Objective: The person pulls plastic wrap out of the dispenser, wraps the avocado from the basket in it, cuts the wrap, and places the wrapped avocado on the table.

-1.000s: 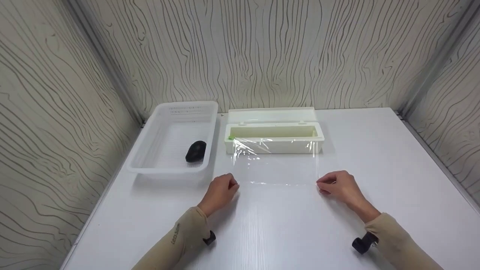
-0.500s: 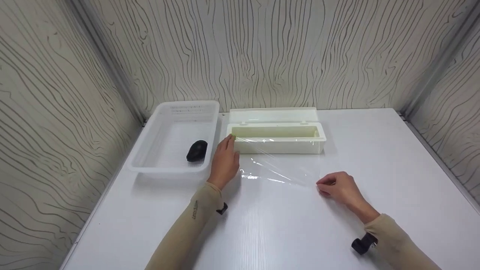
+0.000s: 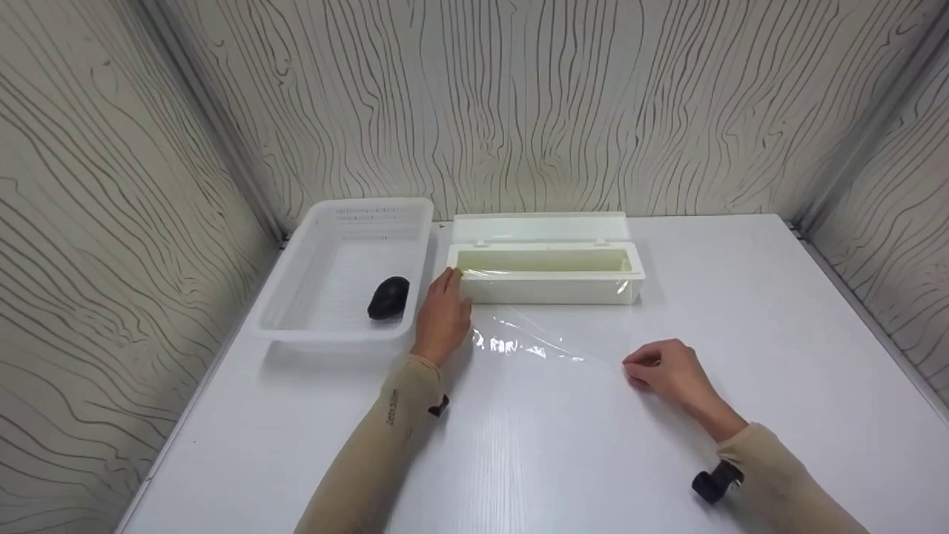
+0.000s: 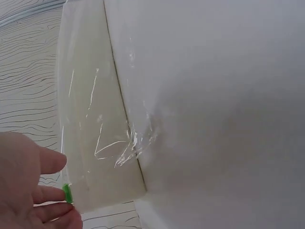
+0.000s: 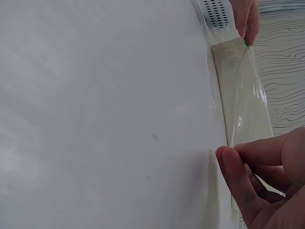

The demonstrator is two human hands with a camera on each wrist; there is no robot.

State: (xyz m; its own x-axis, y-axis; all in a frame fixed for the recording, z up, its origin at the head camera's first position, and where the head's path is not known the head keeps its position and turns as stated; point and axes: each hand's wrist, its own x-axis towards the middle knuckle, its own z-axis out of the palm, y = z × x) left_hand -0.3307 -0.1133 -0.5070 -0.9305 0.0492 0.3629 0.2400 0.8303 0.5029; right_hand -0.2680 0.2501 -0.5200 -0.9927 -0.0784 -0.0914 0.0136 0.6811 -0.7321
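Note:
A sheet of clear cling film (image 3: 511,345) runs from the front edge of the white cling film dispenser box (image 3: 552,291) toward me. The film's near right corner is pinched between the thumb and fingertips of my right hand (image 3: 667,371). My left hand (image 3: 442,319) is at the box's left front corner, its fingertips touching the small green slider cutter (image 4: 67,193). In the left wrist view the thumb stays apart from the slider. The film's near left part sags in creases beside my left wrist. Inside the box, the roll is hidden.
Left of the box stands a white plastic basket (image 3: 334,336) holding a dark oval, avocado-like thing (image 3: 389,298). The box's hinged lid (image 3: 540,227) stands raised behind it. Patterned wall panels (image 3: 519,111) enclose the white table (image 3: 563,460) at the back and sides.
My left hand has let go of the film's near left corner and moved forward to the green slider. That side of the film has gone slack. My right hand has barely moved.

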